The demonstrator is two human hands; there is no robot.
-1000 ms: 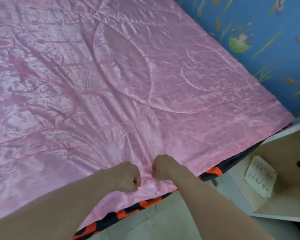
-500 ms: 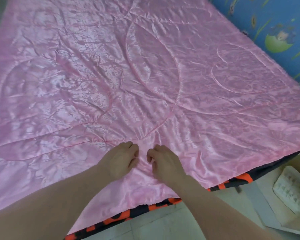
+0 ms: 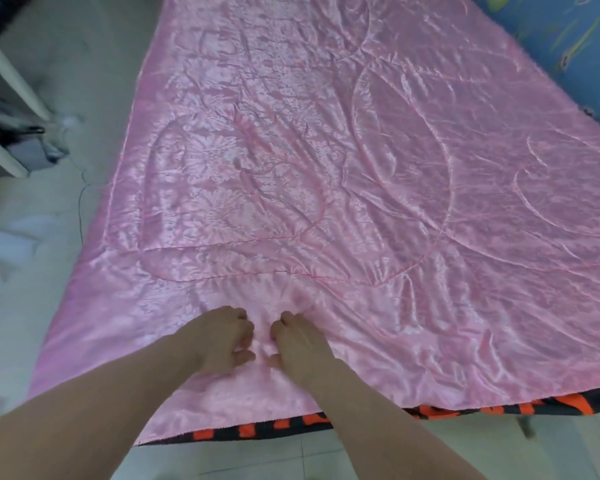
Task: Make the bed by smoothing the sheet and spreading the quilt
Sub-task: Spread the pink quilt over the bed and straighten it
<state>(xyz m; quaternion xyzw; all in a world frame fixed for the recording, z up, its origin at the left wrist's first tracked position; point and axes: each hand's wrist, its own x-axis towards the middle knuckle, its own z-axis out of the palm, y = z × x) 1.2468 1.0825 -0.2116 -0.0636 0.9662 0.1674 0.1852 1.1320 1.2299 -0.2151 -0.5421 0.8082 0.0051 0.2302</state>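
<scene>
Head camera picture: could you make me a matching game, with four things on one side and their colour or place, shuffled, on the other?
Things:
1. quilt
2. sheet
3. wall
4. left hand

Colour or place:
A. black and orange, peeking out under the near edge
B. on the quilt, close to its near edge
C. blue, far right
D. shiny pink, spread over the bed

Pairs: 1-D, 2-A, 3-C, 4-B.

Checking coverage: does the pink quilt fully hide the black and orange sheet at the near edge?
No, a strip of the sheet shows below the near edge of the quilt.
</scene>
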